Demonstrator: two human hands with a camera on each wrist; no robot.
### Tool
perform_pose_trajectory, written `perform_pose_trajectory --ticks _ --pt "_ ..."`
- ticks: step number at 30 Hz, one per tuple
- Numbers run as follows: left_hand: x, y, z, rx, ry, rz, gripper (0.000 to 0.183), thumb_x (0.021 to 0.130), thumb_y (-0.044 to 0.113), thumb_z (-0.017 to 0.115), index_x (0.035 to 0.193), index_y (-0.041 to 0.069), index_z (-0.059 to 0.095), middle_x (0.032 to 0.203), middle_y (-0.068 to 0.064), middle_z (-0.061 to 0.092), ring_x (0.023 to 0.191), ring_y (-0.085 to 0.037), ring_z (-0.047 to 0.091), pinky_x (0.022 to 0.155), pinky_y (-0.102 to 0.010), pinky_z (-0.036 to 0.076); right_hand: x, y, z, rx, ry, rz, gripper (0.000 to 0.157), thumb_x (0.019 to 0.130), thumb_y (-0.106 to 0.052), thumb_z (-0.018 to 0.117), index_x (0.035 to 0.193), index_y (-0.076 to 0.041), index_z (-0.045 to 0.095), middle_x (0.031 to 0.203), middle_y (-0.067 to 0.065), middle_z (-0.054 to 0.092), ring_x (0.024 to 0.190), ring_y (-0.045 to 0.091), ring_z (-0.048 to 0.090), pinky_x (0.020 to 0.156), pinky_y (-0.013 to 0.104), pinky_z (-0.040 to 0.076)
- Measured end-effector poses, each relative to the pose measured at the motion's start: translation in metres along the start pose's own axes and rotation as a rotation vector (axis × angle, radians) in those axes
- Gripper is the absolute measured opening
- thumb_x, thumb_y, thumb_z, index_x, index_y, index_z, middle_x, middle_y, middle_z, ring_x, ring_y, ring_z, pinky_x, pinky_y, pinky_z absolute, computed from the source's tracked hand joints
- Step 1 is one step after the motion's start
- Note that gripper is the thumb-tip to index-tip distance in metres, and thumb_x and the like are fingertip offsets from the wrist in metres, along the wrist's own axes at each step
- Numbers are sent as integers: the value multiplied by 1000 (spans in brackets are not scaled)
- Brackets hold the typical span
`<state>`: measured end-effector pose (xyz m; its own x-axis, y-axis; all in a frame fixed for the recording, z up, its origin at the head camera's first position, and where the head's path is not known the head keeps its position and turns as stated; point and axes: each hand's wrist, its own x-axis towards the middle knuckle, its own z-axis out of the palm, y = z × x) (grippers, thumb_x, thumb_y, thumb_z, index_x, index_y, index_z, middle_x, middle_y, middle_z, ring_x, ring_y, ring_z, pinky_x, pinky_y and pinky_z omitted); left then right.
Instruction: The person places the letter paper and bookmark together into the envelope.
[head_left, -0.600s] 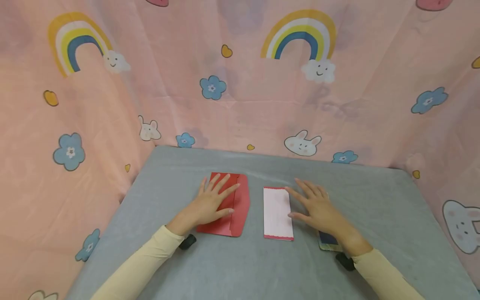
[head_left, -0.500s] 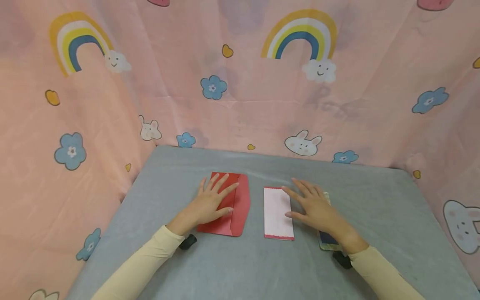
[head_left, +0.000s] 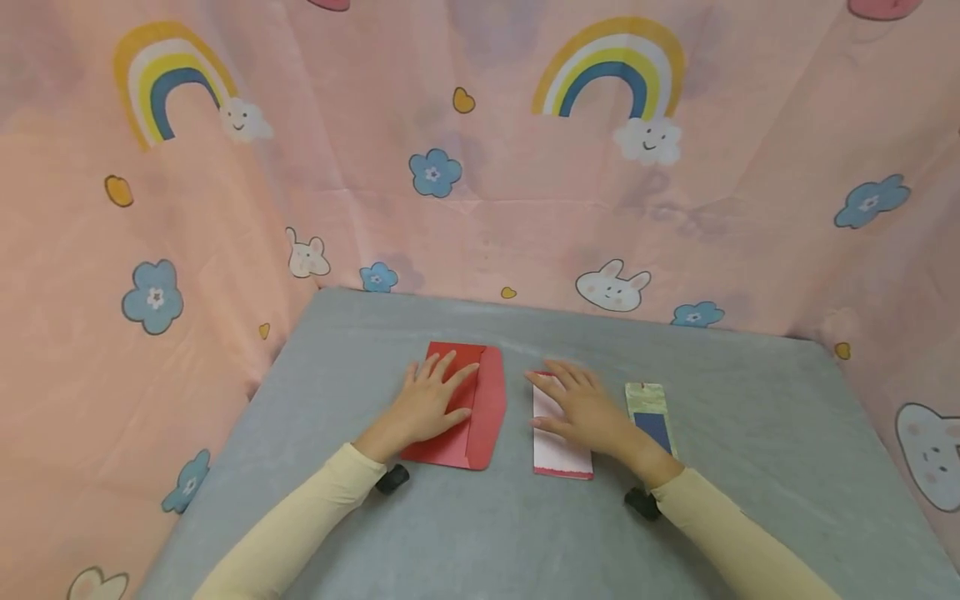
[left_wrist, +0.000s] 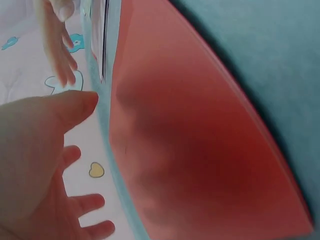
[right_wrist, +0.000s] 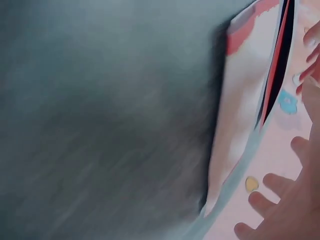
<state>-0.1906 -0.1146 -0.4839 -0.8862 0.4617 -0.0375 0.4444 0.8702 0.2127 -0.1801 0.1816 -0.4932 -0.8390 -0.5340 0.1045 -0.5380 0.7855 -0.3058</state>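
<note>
You are bringing your right grip (head_left: 588,412) leftward since the earlier head frames, so it is now hanging over the white packet (head_left: 558,454) and leaving most of the gold-green card (head_left: 651,425) showing. In the head view your right wrist is crossing that card's near end; dipping it could be nudging the card askew. Your left grip (head_left: 426,408) is spreading its fingers, holding nothing, over the red envelope (head_left: 465,392). That envelope is lying on the left side of the table (head_left: 510,542), its flap facing right. The packet, edged red at both ends, is resting between envelope and card, touching neither.

In the left wrist view your fingers are staying loosely extended and casting shadows on smooth, flat red paper; coming down heavily could be creasing it.

In the right wrist view your fingers are parting loosely around nothing. The packet is looking thin and low, so fingertips could be skidding over it; contact is not showing clearly.
</note>
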Motion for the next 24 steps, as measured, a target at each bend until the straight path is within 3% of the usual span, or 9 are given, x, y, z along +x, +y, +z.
perform_pose_trajectory --ticks 7,14,24 --pt "4 7 3 -21 -8 -56 75 90 48 66 155 28 32 161 -15 28 148 -43 27 115 -68 24 18 -14 4 7 -46 43 77 87 -53 68 153 -27 38 158 14 37 145 37 33 116 66 24" --pt "6 11 5 -21 -27 -66 74 91 49 65 155 28 33 162 -16 27 147 -43 27 114 -68 26 29 -25 4 55 -71 46 72 91 -50 64 152 -21 40 157 19 37 145 42 34 114 68 24" --pt "6 16 5 -39 -56 -97 73 90 49 66 153 28 36 161 -18 27 147 -45 28 110 -72 28 49 -35 5 68 -106 75 73 92 -51 61 153 -20 38 159 20 34 145 44 32 115 68 23"
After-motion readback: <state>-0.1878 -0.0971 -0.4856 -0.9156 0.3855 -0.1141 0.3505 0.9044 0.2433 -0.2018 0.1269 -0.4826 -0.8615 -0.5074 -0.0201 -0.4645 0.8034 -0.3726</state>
